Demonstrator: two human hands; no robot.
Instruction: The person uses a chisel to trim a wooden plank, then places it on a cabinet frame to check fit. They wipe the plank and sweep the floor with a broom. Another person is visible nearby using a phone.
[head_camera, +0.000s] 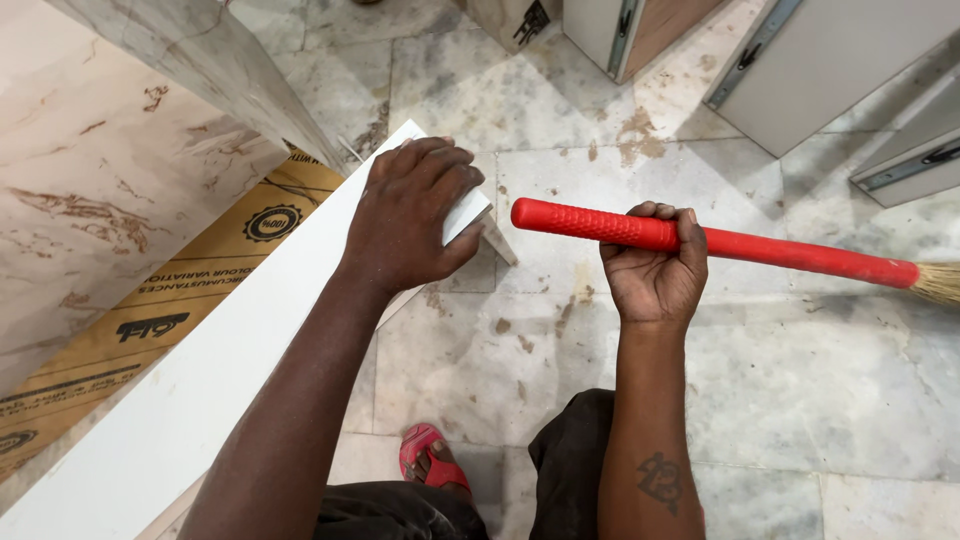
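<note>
While I look down from the head camera, the white board (200, 390) serves as my landmark: a long, flat, smooth-faced panel running diagonally from the lower left up toward the middle of the view. My left hand (415, 215) lies palm-down over the board's far corner, fingers (440, 165) curled together over its edge and pressing on it, which seems to steady the panel in place. To the right of that corner, my right hand (655, 270) is wrapped around the red broom handle (700, 240), fingers clamped tight on it, knuckles up. The handle is a round plastic tube with a dimpled grip at its free end near the board; it runs level away from the board, ending in pale straw bristles (940, 282) at the far right. Holding it mid-shaft looks like a way to keep the broom balanced and clear of the floor.

Left of the board lies a brown printed cardboard sheet (150, 310), and beyond that a glossy marble-patterned slab (90, 190). Below and right of the board, the marble floor (800, 380) is grey-veined, dusty and stained with brown blotches. A foot in a pink sandal (430, 458) rests on it just beside the board. Grey cabinet panels (830, 70) stand well apart from the board, at the upper right.
</note>
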